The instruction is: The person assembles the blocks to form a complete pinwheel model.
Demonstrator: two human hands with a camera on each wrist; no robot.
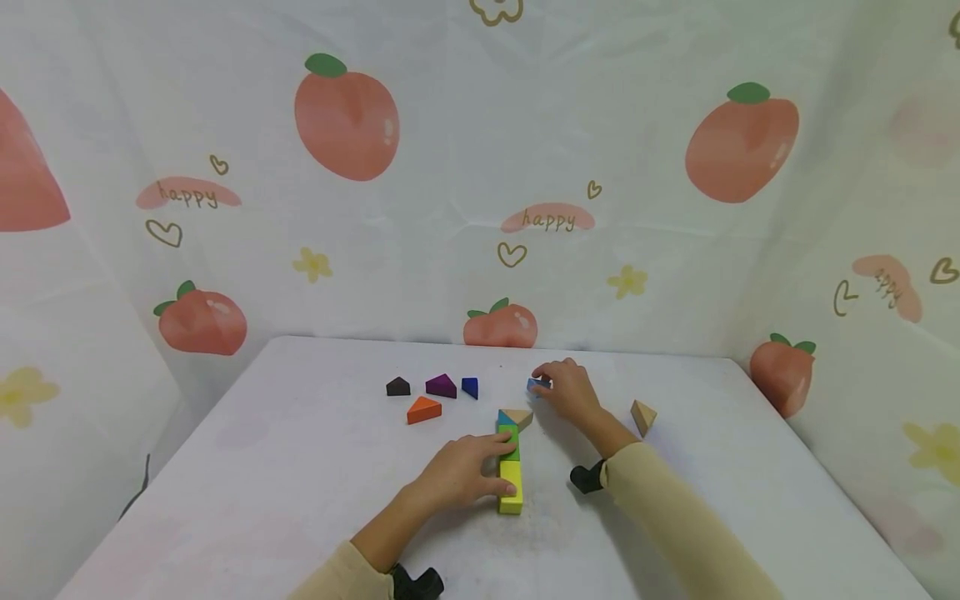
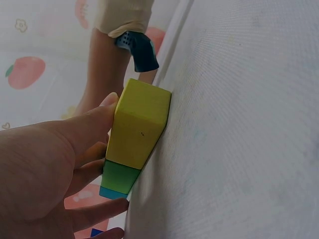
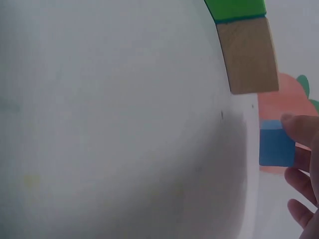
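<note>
A row of wooden blocks runs away from me: a yellow block, a green block, then a light blue triangular piece beside a natural wood triangular piece. My left hand touches the row from the left, its thumb on the yellow block and a fingertip on the green one. Beyond the row's far right end, my right hand pinches a small blue block between thumb and fingers. In the right wrist view, the wood piece lies near that block.
Left of the row's far end lie a black block, a purple block, a dark blue block and an orange block. A wood triangular block stands on the white table at right. A printed cloth hangs behind.
</note>
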